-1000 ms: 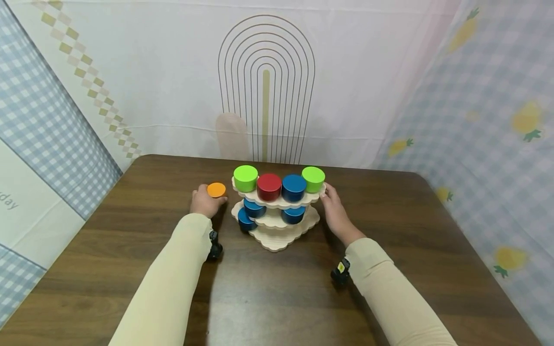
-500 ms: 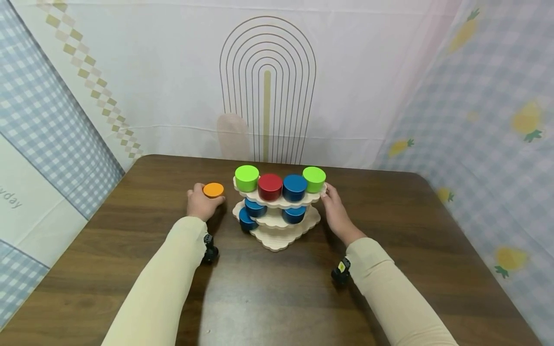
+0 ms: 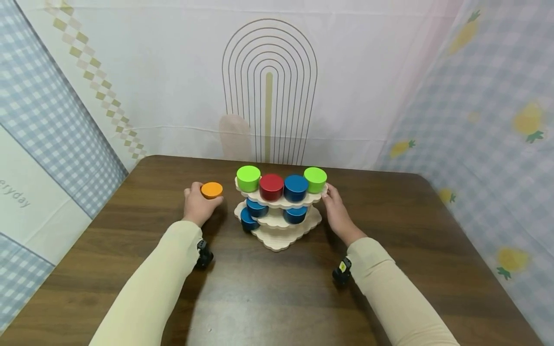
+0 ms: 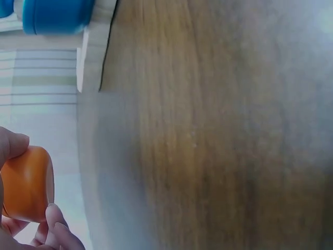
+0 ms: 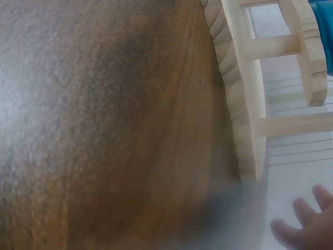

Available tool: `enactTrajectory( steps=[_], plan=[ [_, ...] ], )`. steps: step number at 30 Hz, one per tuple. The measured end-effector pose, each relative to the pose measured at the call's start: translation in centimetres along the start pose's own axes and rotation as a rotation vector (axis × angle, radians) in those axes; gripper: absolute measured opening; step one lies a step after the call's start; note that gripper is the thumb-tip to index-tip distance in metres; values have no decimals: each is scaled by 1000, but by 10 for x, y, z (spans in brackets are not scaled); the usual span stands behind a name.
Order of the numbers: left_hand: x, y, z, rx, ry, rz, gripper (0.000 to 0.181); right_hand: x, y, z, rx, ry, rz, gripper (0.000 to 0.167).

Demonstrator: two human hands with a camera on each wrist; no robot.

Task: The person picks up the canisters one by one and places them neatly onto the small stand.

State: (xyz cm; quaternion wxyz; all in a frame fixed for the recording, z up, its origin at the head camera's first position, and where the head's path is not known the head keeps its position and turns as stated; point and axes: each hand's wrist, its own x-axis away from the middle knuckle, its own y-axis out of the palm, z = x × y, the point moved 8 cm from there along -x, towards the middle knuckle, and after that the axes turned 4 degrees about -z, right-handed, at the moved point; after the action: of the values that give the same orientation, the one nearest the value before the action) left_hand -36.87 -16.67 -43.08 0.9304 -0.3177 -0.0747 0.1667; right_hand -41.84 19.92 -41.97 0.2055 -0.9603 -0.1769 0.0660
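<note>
My left hand [image 3: 200,205] grips an orange cylinder [image 3: 211,190] by its sides, to the left of a three-tiered wooden stand [image 3: 277,238]. In the left wrist view the orange cylinder [image 4: 28,183] sits between thumb and fingers, apart from the stand. My right hand [image 3: 339,214] holds the right edge of the stand's top tier; its other fingers are spread in the right wrist view. On the top tier are two green cylinders [image 3: 248,178], a red cylinder [image 3: 271,187] and a blue cylinder [image 3: 296,188]. Blue cylinders [image 3: 295,215] also sit on the lower tiers.
The stand rests on a dark wooden table [image 3: 268,298], near its far edge. A white cloth [image 3: 186,81] with printed arches hangs behind the table. Checked cloth [image 3: 467,144] hangs on the right, and more on the left.
My left hand has moved slightly left with the orange cylinder, away from the stand. My right hand stays at the top tier. The head view has shifted a little.
</note>
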Motion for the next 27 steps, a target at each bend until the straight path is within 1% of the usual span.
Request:
enactTrajectory(
  steps=[5,11,18,22,27],
  plan=[
    [8,-4,8,-4,33,-3,71,0,0,0,7,12,-2,55],
    [22,-5,18,-14,79,-21,70,2,0,-3,0,8,0,54],
    [38,-1,22,-8,98,-51,67,1,0,-2,3,7,-3,55],
    [47,1,27,-14,114,-55,65,1,0,-2,2,6,-11,55],
    [57,6,31,-24,120,-62,64,1,0,-2,4,-1,-9,55]
  ],
)
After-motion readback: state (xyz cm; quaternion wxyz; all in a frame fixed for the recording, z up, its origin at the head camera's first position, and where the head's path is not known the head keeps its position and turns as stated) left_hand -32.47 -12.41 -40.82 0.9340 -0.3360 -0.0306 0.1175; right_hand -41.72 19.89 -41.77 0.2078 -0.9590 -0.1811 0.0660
